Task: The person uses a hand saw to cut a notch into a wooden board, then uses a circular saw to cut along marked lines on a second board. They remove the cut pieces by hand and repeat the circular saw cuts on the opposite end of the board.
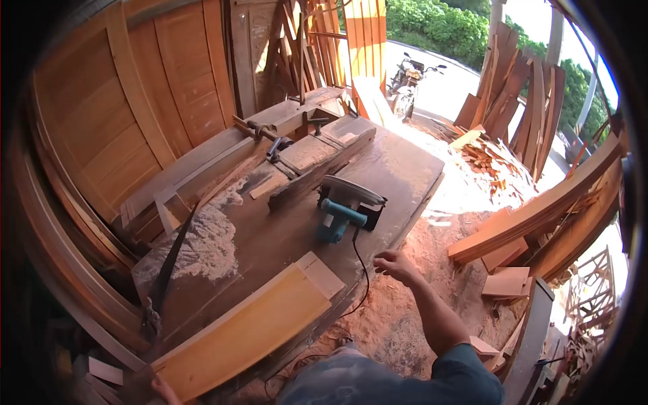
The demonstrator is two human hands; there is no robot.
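On the work table, a long yellow board lies near a blue saw.

The board is along the table's near edge, with its low end by the left hand. That hand is dark and partly out of sight, so I cannot tell if it grips the board or just touches it. The right hand is up in the air past the table's side, near the saw's black cord, its fingers loosely bent. Pale sawdust is heaped left of the saw.
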